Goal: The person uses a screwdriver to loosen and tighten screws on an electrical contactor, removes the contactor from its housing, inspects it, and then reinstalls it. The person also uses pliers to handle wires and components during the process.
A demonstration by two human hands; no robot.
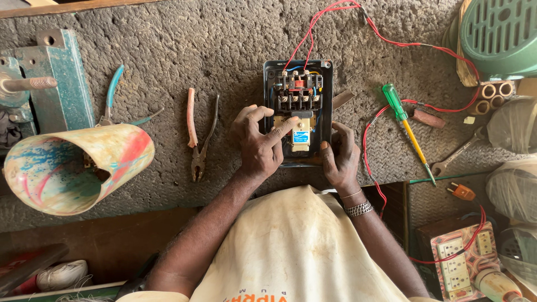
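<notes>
Your left hand (pixel 258 146) lay at the centre of the frame over the lower left part of the open starter box (pixel 298 112), fingers spread, with the forefinger stretched out and pressing on the cream relay block (pixel 301 136) at the box's lower middle. Your right hand (pixel 339 156), just right of centre, curled around the box's lower right corner, thumb on the front edge and fingers against the side; it steadied the box rather than pinching anything. The box sat on the rough grey bench (pixel 224 50), its black contactor (pixel 299 89) in the upper half, and red wires (pixel 335 14) ran from it toward the upper right of the frame. Left of your left hand lay pliers with one pink handle (pixel 198 134), and further left a paint-stained cylinder (pixel 78 168). To the right of the box lay a green-handled screwdriver (pixel 404 120).
</notes>
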